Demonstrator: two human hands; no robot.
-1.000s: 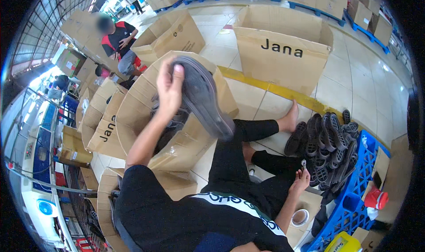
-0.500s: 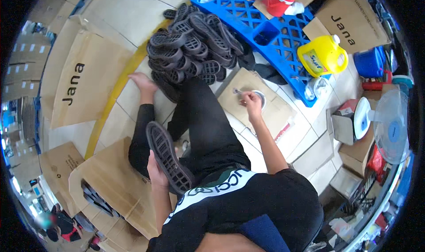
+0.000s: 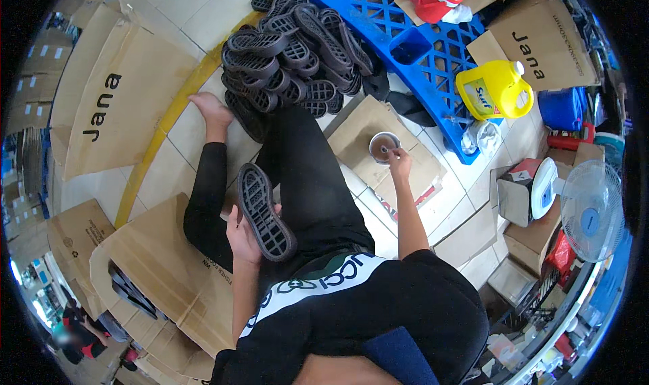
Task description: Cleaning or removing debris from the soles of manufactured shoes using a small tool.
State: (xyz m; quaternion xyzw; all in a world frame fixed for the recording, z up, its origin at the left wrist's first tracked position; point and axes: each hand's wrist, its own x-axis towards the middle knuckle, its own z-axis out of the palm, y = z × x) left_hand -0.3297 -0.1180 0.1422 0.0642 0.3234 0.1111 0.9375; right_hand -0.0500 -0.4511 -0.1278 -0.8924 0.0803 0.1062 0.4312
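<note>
My left hand (image 3: 242, 237) is wrapped round the edge of a dark shoe sole (image 3: 255, 197), its gridded side turned up, over my lap. At the right, my right hand (image 3: 401, 160) pinches a small brush, mostly hidden by the fingers, with its tip down in a round cup (image 3: 372, 141) of brownish liquid. Under that cup lies a flat piece of cardboard (image 3: 358, 125) on the tiles. Beyond my legs is a heap of similar dark soles (image 3: 291, 50).
A blue plastic pallet (image 3: 433, 81) carries a yellow jug (image 3: 493, 91) and a red jug (image 3: 438, 1). On the right stand a fan (image 3: 591, 212) and a cardboard box (image 3: 541, 37). Cardboard boxes (image 3: 176, 270) flank me on the left. Another person (image 3: 81, 334) is far off, lower left.
My right hand has moved down and right, bringing the brush from beside the cup into it. The sole in my left hand has turned more upright and shifted slightly.
</note>
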